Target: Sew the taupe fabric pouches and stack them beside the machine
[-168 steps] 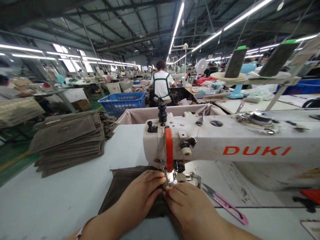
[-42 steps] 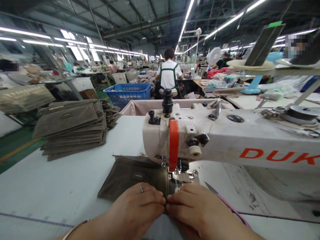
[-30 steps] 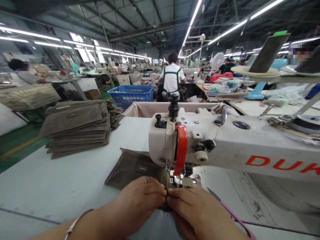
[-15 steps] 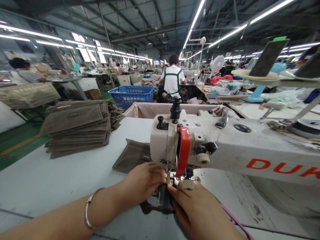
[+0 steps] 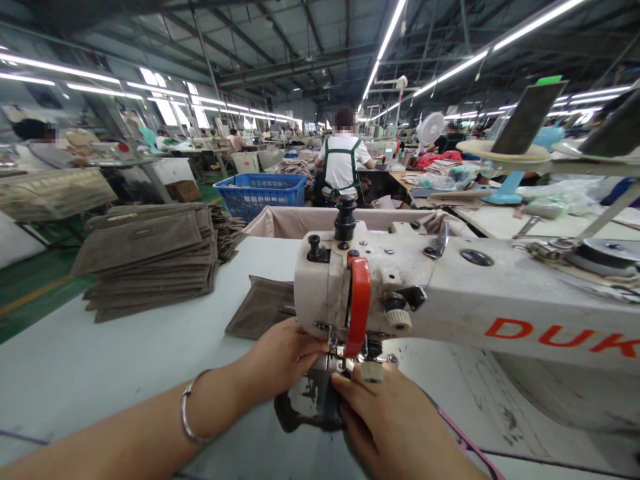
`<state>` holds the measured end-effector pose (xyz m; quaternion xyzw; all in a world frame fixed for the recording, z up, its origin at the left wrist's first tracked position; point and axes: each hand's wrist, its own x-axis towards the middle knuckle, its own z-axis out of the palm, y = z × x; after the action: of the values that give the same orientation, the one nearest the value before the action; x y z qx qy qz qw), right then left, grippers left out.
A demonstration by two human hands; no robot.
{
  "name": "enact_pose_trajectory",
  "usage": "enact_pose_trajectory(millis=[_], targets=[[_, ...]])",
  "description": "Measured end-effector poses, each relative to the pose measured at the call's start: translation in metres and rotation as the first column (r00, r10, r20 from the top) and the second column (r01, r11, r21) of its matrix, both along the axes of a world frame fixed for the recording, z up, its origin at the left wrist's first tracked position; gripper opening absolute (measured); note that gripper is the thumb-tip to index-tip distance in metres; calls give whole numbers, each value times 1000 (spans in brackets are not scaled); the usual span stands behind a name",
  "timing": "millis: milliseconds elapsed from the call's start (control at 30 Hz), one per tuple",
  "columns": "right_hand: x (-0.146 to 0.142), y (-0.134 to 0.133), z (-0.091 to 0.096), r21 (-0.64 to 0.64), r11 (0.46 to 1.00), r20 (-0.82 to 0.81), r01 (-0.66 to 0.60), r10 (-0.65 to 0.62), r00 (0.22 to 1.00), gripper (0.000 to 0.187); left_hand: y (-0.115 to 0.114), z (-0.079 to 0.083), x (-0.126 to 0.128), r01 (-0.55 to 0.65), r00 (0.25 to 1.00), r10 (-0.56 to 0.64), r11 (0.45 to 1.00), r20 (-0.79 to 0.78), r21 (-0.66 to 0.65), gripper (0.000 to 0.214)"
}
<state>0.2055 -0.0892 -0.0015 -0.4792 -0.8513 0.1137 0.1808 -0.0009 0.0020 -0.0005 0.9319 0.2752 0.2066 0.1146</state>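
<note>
Pinched fingers of my left hand (image 5: 287,353) sit just left of the presser foot, under the head of the white sewing machine (image 5: 320,287). What they hold is hidden. Behind that hand a grey-brown fabric panel (image 5: 263,310) with a small dark label lies on the table, partly covered by the machine head. My right hand (image 5: 390,407) rests right of the metal sewing bed (image 5: 310,393), its index fingertip by the plate in front of the needle area. Nothing shows in its fingers; the lower ones are partly hidden.
A tall stack of grey-brown fabric panels (image 5: 150,260) stands at the table's left. Beyond are a cloth-lined bin (image 5: 285,223), a blue basket (image 5: 263,193) and a seated co-worker (image 5: 341,160). Thread cones (image 5: 530,120) stand right; a pink strip (image 5: 465,433) lies by my right wrist.
The light strip between my fingertips at the needle is out of sight. More of the metal bed shows between my hands. My left fingers have drawn slightly left; the view has shifted a little.
</note>
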Motion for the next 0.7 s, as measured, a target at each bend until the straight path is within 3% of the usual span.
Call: enact_pose_trajectory(millis=[233,500,700], targets=[[0,-3,3,-7,1000,-18,4,-4,1000,34,2,0,2,-8,1000,7,1000,-16,-17,21],[3,-3,8,-102,995,6,14,-13,1000,29,-26,33,12,-50,988,41,997,-148,-61,18],[0,-4,9,-131,991,16,9,-7,1000,26,-38,40,16,-121,977,97,985,-190,-120,18]])
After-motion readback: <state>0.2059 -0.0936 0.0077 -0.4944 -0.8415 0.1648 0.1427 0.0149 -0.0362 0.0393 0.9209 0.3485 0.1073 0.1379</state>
